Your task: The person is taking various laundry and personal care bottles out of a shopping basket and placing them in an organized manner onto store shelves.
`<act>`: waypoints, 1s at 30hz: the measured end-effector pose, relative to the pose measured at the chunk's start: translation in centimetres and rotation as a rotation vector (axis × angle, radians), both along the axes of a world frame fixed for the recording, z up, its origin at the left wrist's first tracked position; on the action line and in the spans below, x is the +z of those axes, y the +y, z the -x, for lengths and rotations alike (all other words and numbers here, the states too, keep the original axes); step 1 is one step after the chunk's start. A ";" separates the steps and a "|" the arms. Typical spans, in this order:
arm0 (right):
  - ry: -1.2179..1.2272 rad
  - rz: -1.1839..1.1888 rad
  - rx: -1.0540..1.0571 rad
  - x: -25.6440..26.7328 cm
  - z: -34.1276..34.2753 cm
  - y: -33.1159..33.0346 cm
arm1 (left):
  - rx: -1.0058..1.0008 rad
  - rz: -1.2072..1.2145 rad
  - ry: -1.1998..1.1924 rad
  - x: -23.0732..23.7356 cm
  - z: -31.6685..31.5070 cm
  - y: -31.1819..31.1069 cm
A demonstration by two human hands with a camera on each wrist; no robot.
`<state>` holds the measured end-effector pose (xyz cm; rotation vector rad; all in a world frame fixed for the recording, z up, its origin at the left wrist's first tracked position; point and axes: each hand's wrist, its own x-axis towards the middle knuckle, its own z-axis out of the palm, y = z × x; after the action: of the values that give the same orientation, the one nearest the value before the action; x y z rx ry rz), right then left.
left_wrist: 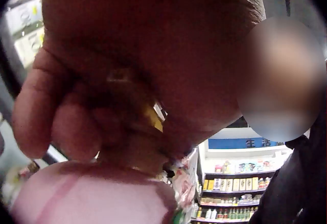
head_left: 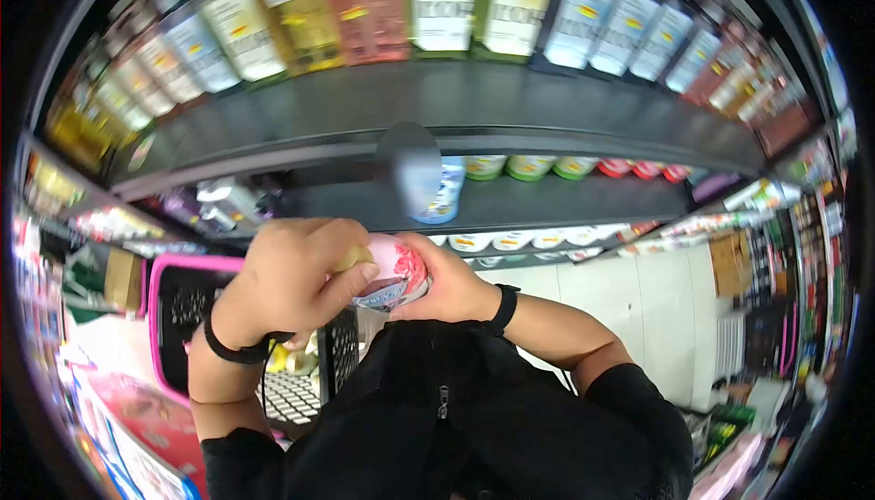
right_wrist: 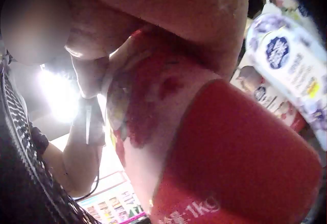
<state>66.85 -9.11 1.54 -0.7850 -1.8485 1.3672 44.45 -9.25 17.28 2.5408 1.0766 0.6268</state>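
A pink bottle (head_left: 387, 258) with a red flower print is held in front of the torso; in the right wrist view the bottle (right_wrist: 240, 152) shows a red lower part marked 1kg. The right hand (head_left: 456, 279) grips its body from the side, and this hand (right_wrist: 168, 15) wraps the bottle in the right wrist view. Curled at the bottle's top, the left hand (head_left: 296, 272) pinches a yellowish cap-like part (head_left: 357, 257). The left wrist view has the left hand (left_wrist: 138, 66) over the pink bottle (left_wrist: 97, 193), its palm dark and the grip partly hidden.
Rows of bottles (head_left: 442, 8) line the upper shelf (head_left: 437, 94). Below, a blue-white bottle (head_left: 445, 195) and green and red containers stand on a lower shelf (head_left: 565, 201). A black basket with a pink rim (head_left: 157, 336) is at the left, yellow items (head_left: 292, 359) inside.
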 end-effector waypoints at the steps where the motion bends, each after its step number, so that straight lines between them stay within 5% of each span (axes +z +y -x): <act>1: 0.016 0.027 -0.038 -1.4 -1.2 -0.2 | -0.024 0.077 0.035 -0.7 -1.1 0.8; 4: 0.035 0.071 -0.146 -3.1 -4.7 -1.1 | -0.148 0.140 -0.070 -4.0 -4.1 3.0; 9: -0.082 0.116 -0.310 -3.7 -10.6 -2.5 | -0.313 0.644 -0.048 -6.1 -8.3 6.2; 13: 0.046 0.225 -0.400 -4.5 -13.8 -2.5 | -0.387 1.097 -0.643 -11.5 -9.8 6.9; 16: 0.140 0.265 -0.434 -4.9 -15.8 -1.1 | -0.139 1.123 -0.783 -14.7 -10.6 5.7; 20: 0.189 0.237 -0.441 -4.9 -17.3 1.6 | 0.076 1.117 -0.375 -20.3 -13.4 4.9; 27: 0.219 0.176 -0.348 -6.1 -16.6 6.9 | -0.058 0.942 -0.731 -26.2 -19.7 7.0; 30: 0.215 0.191 -0.310 -6.5 -16.8 8.5 | 0.027 0.829 -0.646 -27.2 -19.9 8.2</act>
<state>83.68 -0.60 -4.96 -0.9380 -1.3816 1.3774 64.31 -1.06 -9.90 1.4701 0.8703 0.7330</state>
